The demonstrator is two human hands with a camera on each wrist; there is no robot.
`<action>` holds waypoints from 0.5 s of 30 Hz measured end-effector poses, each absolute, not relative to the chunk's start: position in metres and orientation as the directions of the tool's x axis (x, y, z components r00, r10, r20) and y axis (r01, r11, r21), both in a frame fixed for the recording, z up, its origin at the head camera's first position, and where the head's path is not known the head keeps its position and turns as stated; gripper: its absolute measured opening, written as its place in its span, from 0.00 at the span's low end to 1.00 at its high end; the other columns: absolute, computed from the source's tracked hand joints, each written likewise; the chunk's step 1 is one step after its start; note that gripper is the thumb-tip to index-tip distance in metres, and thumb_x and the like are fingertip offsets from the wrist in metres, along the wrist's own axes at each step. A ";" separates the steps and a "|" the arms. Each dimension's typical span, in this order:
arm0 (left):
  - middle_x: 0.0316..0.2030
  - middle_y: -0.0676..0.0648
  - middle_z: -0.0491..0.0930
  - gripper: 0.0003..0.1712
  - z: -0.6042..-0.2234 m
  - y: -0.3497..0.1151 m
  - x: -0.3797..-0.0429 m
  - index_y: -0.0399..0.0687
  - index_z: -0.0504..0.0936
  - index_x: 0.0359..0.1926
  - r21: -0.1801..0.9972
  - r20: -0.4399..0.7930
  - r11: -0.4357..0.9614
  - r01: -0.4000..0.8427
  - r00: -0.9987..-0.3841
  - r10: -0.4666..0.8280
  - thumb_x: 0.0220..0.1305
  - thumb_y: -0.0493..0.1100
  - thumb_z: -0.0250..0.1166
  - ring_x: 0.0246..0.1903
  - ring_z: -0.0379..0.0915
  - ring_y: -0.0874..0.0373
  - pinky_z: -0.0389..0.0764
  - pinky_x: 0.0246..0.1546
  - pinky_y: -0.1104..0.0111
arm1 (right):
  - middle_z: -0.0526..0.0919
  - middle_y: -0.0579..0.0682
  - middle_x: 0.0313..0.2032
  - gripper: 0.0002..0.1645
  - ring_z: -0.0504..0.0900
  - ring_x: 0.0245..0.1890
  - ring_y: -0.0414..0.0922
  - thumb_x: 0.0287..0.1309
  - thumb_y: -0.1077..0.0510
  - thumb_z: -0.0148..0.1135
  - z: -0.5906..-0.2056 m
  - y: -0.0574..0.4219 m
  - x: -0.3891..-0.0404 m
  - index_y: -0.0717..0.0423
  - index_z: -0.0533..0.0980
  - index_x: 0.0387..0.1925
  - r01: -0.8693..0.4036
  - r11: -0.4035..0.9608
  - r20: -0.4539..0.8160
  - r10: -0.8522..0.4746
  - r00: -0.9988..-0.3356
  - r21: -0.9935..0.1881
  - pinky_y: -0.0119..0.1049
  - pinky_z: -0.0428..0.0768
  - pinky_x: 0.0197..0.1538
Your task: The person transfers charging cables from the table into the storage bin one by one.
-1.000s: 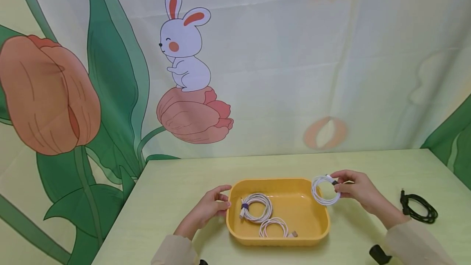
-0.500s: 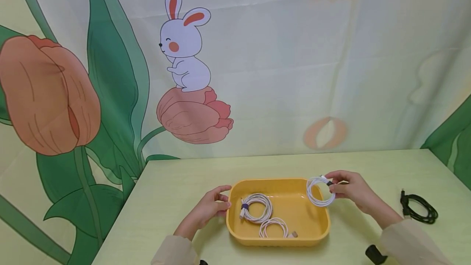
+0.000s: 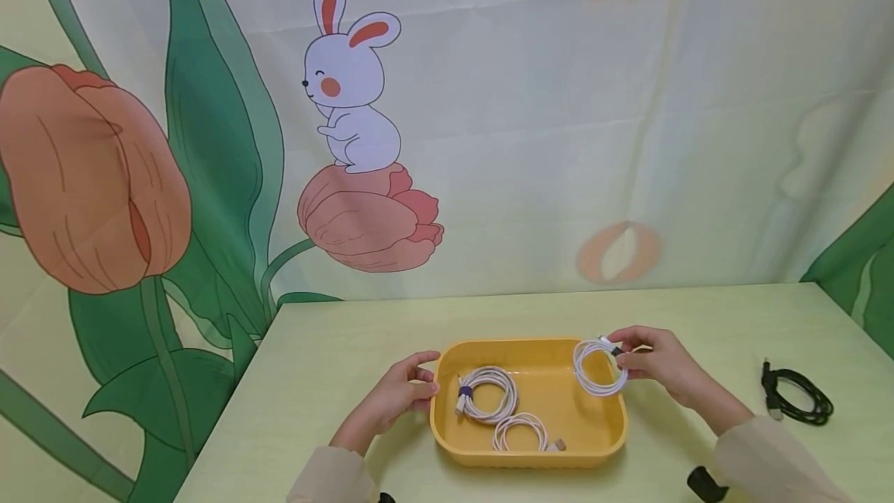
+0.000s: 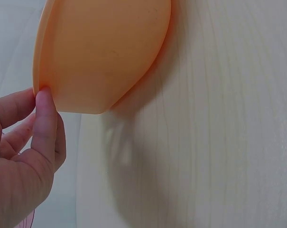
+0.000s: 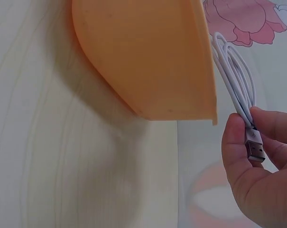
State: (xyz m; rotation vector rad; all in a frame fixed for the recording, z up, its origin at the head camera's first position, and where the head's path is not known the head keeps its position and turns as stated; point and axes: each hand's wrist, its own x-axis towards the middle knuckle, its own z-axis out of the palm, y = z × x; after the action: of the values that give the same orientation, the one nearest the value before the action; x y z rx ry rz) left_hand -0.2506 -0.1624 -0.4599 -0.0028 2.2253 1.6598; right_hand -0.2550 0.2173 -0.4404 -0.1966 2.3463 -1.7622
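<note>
Coiled white USB cable (image 3: 599,367) hangs over the right end of a yellow plastic bin (image 3: 528,459). My right hand (image 3: 656,363) pinches it between thumb and fingers near a dark tie; its metal plug (image 5: 255,151) pokes out of the grip in the right wrist view. At the bin's left end my left hand (image 3: 398,390) grips the rim, thumb (image 4: 46,111) against the outer wall. Inside the bin, at the left, lies a coiled white cable with a purple tie (image 3: 486,394). A thinner white cable coil (image 3: 520,431) lies in front of it.
A coiled black cable (image 3: 796,396) lies on the pale wooden table (image 3: 335,332) to the right. Behind the table's back edge hangs a printed cloth (image 3: 517,138) with a rabbit and tulips. A black object (image 3: 707,483) shows by the right sleeve.
My right hand has moved left with the white USB cable, from the bin's right rim to partly over its inside. The left hand and the bin have stayed put.
</note>
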 end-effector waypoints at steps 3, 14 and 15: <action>0.36 0.46 0.67 0.30 -0.460 -0.163 -0.251 0.44 0.62 0.61 0.930 -0.283 0.302 -0.211 -0.934 0.219 0.57 0.32 0.57 0.29 0.68 0.60 0.78 0.34 0.65 | 0.68 0.49 0.30 0.23 0.74 0.30 0.38 0.50 0.68 0.56 -0.440 0.214 -0.256 0.74 0.67 0.49 0.011 0.280 -0.079 -0.232 -0.970 -0.960 0.34 0.80 0.36; 0.35 0.46 0.67 0.29 -0.462 -0.163 -0.253 0.46 0.63 0.60 0.927 -0.287 0.306 -0.216 -0.934 0.213 0.57 0.32 0.56 0.29 0.68 0.60 0.78 0.33 0.68 | 0.67 0.52 0.32 0.21 0.73 0.31 0.42 0.50 0.70 0.55 -0.440 0.205 -0.257 0.72 0.67 0.49 0.021 0.284 -0.092 -0.241 -0.966 -0.959 0.35 0.80 0.35; 0.35 0.46 0.67 0.29 -0.463 -0.163 -0.253 0.46 0.63 0.60 0.927 -0.288 0.307 -0.216 -0.934 0.212 0.57 0.32 0.57 0.29 0.69 0.60 0.78 0.34 0.68 | 0.67 0.52 0.32 0.21 0.73 0.31 0.42 0.50 0.70 0.55 -0.440 0.204 -0.257 0.72 0.67 0.49 0.020 0.286 -0.092 -0.241 -0.966 -0.958 0.35 0.80 0.35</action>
State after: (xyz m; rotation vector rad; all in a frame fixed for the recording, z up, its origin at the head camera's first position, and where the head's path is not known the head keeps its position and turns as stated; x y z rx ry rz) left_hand -0.2529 -0.1633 -0.4630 -0.0034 2.2234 1.6616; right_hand -0.2570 0.2042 -0.4399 -0.2051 2.3342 -1.7445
